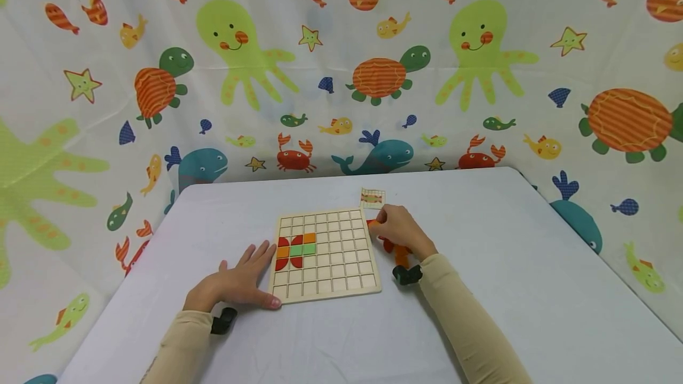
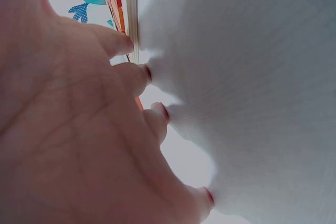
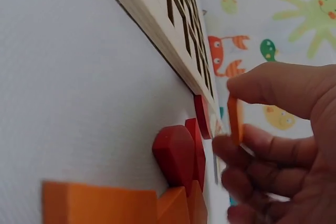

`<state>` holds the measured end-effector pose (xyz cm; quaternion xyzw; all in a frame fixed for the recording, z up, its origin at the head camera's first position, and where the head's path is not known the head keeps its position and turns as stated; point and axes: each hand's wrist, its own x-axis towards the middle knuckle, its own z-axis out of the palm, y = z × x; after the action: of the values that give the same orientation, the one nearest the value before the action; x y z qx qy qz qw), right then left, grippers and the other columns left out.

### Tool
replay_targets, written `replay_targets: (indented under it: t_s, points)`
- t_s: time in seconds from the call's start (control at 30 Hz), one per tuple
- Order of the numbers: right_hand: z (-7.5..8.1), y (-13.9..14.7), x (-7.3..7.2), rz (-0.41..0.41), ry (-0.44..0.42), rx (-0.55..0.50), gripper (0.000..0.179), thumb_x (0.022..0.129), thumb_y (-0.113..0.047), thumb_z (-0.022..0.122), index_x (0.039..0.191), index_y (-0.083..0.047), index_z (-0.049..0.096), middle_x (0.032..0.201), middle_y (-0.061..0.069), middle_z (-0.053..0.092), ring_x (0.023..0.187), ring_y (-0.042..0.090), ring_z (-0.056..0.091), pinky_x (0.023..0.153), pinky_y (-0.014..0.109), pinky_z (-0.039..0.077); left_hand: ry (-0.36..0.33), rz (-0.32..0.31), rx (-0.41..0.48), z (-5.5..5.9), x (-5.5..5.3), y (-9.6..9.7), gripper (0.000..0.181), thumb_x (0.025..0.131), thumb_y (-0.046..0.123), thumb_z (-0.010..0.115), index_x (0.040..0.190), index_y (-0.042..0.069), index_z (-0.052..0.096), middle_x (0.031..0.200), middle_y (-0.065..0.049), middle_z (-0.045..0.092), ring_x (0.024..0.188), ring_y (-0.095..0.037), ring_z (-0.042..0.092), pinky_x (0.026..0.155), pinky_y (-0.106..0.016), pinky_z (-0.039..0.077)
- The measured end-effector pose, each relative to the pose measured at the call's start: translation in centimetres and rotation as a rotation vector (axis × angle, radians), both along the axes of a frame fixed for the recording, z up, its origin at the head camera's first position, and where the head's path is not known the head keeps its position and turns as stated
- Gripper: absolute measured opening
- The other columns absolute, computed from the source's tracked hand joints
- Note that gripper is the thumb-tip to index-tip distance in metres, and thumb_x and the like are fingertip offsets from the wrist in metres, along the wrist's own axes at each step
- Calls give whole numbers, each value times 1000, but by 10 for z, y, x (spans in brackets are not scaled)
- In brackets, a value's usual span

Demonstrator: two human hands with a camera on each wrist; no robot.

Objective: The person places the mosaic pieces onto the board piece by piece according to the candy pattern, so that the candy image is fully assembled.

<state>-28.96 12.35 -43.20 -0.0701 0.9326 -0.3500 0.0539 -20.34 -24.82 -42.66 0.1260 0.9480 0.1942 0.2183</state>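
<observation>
A wooden grid board lies on the white table, with red, orange and green tiles set in cells on its left side. My left hand rests spread beside the board, thumb near its front left corner; in the left wrist view its fingertips come down by the board's edge. Just past the board's right edge, my right hand pinches an orange tile between thumb and fingers. Below that hand lie loose red pieces and orange pieces on the table.
A small pattern card lies behind the board's far right corner. A curtain printed with sea animals hangs behind the table. Dark wrist cameras sit at both cuffs.
</observation>
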Motion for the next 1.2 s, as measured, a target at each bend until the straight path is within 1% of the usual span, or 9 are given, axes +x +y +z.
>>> replay_targets:
  t_s: [0.07, 0.2, 0.3, 0.4, 0.57, 0.67, 0.83, 1.07, 1.2]
  points:
    - [1, 1, 0, 18, 50, -61, 20, 96, -17, 75, 106, -4, 63, 91, 9, 64, 78, 24, 59, 67, 30, 51, 0, -1, 2, 1, 0, 0, 134, 74, 60, 92, 171, 4, 18, 177, -24, 7, 160, -51, -2, 109, -89, -5]
    - [2, -1, 1, 64, 208, -144, 14, 98, -7, 74, 107, -2, 65, 94, 9, 67, 86, 24, 61, 81, 35, 58, 3, -4, 6, 2, 0, 1, 133, 75, 58, 92, 171, 4, 17, 177, -24, 7, 160, -52, -2, 109, -89, -5]
    - [4, -4, 2, 67, 261, -193, 13, 99, -4, 75, 110, -1, 70, 99, 9, 72, 91, 26, 66, 89, 38, 61, 3, -4, 5, 2, 0, 1, 133, 75, 58, 92, 171, 4, 17, 177, -24, 7, 160, -52, -2, 109, -89, -5]
    - [5, -6, 2, 54, 241, -248, 14, 100, -5, 74, 114, -1, 74, 102, 9, 74, 89, 24, 68, 83, 37, 63, 3, -4, 5, 1, 0, 1, 133, 75, 57, 92, 171, 4, 17, 177, -24, 7, 160, -52, -2, 109, -89, -5]
    - [6, -9, 3, 75, 143, -389, 15, 103, -2, 71, 117, 4, 73, 96, 12, 75, 75, 24, 71, 72, 33, 64, 4, -5, 6, 1, 0, 0, 133, 75, 58, 92, 171, 4, 17, 177, -24, 7, 160, -52, -2, 109, -90, -5]
    - [8, -12, 4, 100, 90, -482, 17, 103, 0, 70, 119, 7, 71, 96, 15, 75, 74, 26, 74, 75, 32, 64, 4, -6, 5, 1, 0, 0, 133, 75, 58, 92, 171, 4, 17, 177, -24, 7, 160, -52, -2, 109, -90, -5]
    - [6, -15, 3, 137, 26, -588, 21, 104, 0, 68, 122, 10, 68, 102, 18, 75, 81, 29, 77, 80, 33, 64, 0, -2, 2, 2, 0, 1, 133, 75, 58, 92, 171, 4, 17, 177, -24, 7, 160, -52, -2, 109, -89, -5]
    - [5, -22, 5, 176, -62, -678, 22, 104, 1, 68, 122, 13, 67, 101, 20, 74, 81, 27, 79, 85, 40, 64, -1, -1, 4, 5, 1, 2, 133, 75, 58, 92, 171, 4, 18, 177, -25, 7, 160, -52, -2, 109, -89, -5]
    - [4, -27, 7, 196, -96, -705, 20, 103, 3, 67, 121, 13, 68, 100, 19, 75, 79, 24, 79, 83, 41, 65, 1, -3, -1, 4, 1, 2, 133, 75, 59, 91, 171, 4, 18, 177, -24, 8, 160, -52, -1, 109, -89, -4]
